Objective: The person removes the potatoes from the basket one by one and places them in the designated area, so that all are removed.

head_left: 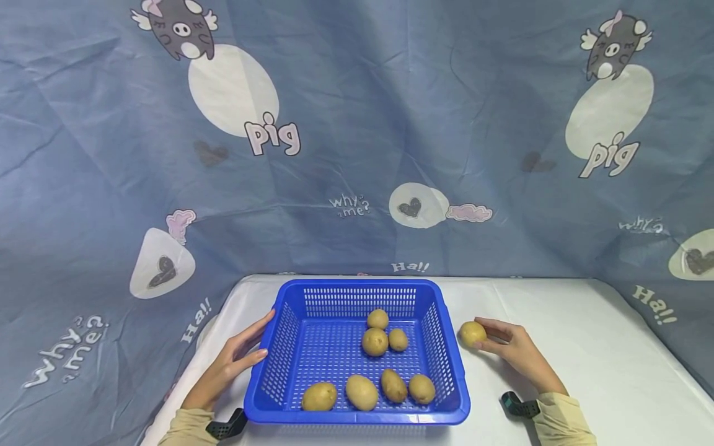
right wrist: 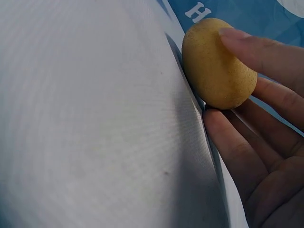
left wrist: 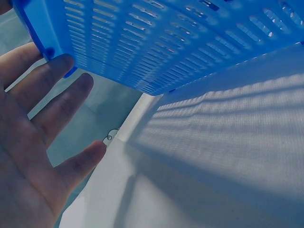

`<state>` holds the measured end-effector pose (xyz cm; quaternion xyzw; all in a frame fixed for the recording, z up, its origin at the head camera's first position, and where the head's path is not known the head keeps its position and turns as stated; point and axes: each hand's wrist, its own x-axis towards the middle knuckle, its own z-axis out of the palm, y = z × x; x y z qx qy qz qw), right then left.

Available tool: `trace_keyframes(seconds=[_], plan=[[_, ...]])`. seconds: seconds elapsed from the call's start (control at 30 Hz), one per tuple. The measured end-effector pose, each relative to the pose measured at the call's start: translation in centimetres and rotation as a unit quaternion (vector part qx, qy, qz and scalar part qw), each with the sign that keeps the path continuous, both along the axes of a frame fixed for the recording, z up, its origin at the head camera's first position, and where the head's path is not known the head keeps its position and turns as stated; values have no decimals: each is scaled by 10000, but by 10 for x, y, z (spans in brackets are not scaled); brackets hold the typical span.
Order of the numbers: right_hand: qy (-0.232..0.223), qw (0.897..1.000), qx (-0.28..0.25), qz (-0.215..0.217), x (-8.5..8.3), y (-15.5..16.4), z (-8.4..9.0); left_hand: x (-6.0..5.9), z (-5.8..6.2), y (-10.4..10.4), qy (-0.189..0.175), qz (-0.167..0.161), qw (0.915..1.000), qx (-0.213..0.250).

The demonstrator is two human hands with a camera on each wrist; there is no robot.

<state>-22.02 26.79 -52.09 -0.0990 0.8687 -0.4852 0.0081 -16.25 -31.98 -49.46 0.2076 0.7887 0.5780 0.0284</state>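
A blue slotted plastic basket (head_left: 279,347) stands on the white table (head_left: 586,347) and holds several yellow-brown potatoes (head_left: 375,341). My left hand (head_left: 240,356) lies open against the basket's left wall; in the left wrist view its straight fingers (left wrist: 61,102) touch the basket (left wrist: 166,42) near a corner. One more potato (head_left: 472,333) lies on the table just right of the basket. My right hand (head_left: 486,337) holds it, and in the right wrist view a finger lies over the top of this potato (right wrist: 216,64) with the thumb (right wrist: 228,142) at its lower edge.
A blue cloth (head_left: 357,124) printed with pigs and words hangs behind and around the table. Black wrist mounts (head_left: 519,406) sit at both cuffs near the table's front edge. White tabletop (head_left: 613,384) stretches to the right of my right hand.
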Motion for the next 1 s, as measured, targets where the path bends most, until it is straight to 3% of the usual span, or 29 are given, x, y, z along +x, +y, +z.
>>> trace_keyframes(seconds=[0.37,1.0], plan=[[75,9993,-352,137,1,1,-2,0,0,1,182,-74,9998,48],[192,9998,-48,-15,-2,4,-7,-1,-2,-1,225,-52,9997,9]])
